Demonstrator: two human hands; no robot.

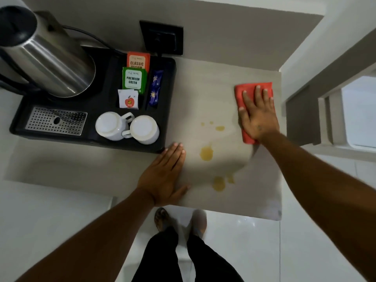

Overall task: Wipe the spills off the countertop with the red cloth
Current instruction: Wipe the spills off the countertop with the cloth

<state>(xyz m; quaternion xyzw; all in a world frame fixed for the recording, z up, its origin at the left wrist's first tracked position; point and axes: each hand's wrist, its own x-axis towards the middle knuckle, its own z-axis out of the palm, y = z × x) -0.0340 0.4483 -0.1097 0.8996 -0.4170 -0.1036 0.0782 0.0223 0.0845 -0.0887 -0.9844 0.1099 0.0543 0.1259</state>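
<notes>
The red cloth [242, 92] lies flat on the pale countertop [203, 88] near its right edge. My right hand [257, 115] presses down on the cloth with fingers spread. Yellow spills mark the counter left of the cloth: small drops [219, 128], a larger puddle [206, 153] and another puddle [219, 183] near the front edge. My left hand [164, 176] rests flat on the counter, left of the puddles, holding nothing.
A black tray [168, 102] on the left holds a steel kettle [50, 58], two upturned white cups [127, 127], tea sachets [134, 78] and a metal drip grate [56, 121]. A wall socket [162, 37] sits behind. A wall borders the counter's right side.
</notes>
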